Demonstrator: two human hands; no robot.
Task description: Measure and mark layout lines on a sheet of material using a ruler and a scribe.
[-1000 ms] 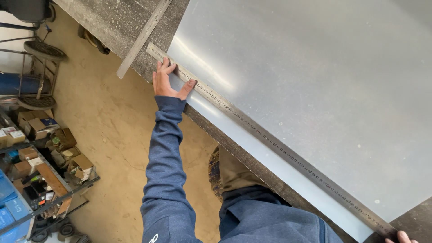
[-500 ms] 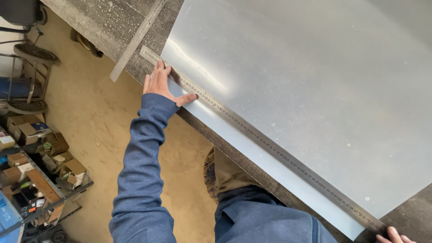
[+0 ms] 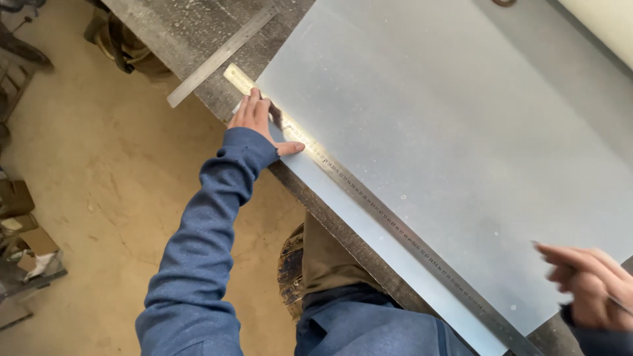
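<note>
Left hand [image 3: 258, 118] lay flat, fingers [image 3: 290, 149] spread, pinning far end of long steel ruler [image 3: 369, 201] on pale metal sheet [image 3: 461, 132]; nothing gripped. Right hand [image 3: 583, 283] blurred at near end, fingers curled round thin scriber-like tool [image 3: 620, 303], hold hard to judge. Ruler ran along sheet's near edge, over desk [image 3: 191, 33] lip.

Risk: ruler held at one end only could pivot on smooth sheet, skewing line. Sheet matte, speckled, sharp-edged; desk rough, pitted; second bare metal strip [image 3: 221, 56] lay beyond.

Workshop: steel rule [image 3: 369, 198], sheet metal [image 3: 448, 132], dusty bench [image 3: 191, 33].
</note>
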